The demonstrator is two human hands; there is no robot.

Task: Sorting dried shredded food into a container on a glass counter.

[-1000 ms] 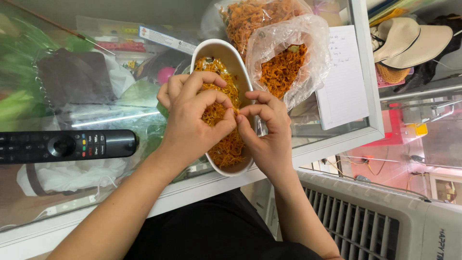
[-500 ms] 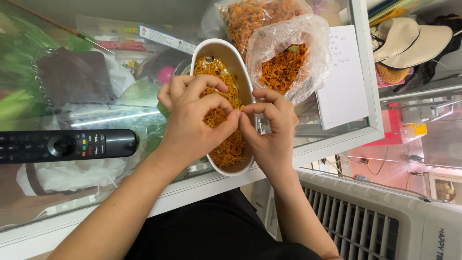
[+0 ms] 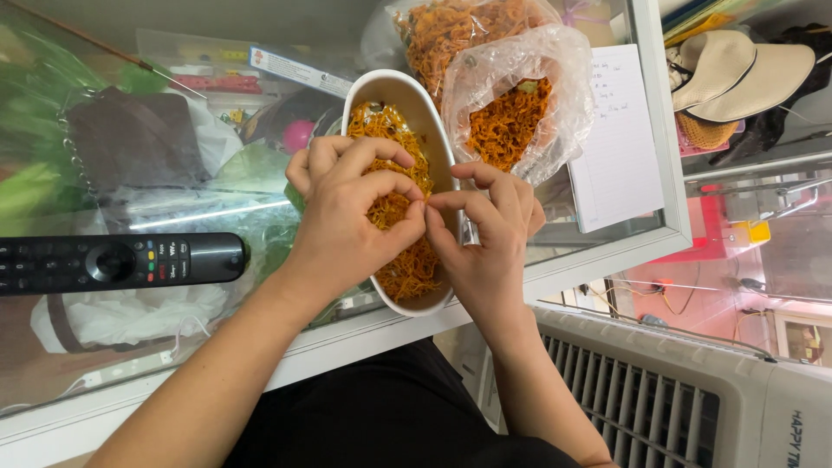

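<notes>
Head view, looking down: both hands are meeting over a white oval bowl [image 3: 394, 91] that is sitting on a glass-topped desk [image 3: 607, 247] near its front edge. The left hand [image 3: 347, 217] is curling over the middle of the bowl, its fingers [image 3: 381, 186] bent and pinching a small clump of orange fried noodles [image 3: 407, 269] against the thumb. The right hand [image 3: 481, 238] is lying against the bowl's right rim, its fingers [image 3: 485, 204] likewise bent inward and nearly closed, the tips touching those of the left hand on the same clump. Noodles are filling the bowl from end to end.

Just beyond the bowl, to its right, a clear plastic bag [image 3: 520, 95] of the same orange noodles is standing open, and a second bag [image 3: 451, 30] is lying behind it. A sheet of white paper [image 3: 620, 147] is resting beside the bags. A black remote control [image 3: 113, 263] is lying on the glass well to the left of the hands. Two pale hats [image 3: 737, 74] are sitting off the desk at upper right, and a grey slatted appliance [image 3: 659, 407] is standing below the desk edge.
</notes>
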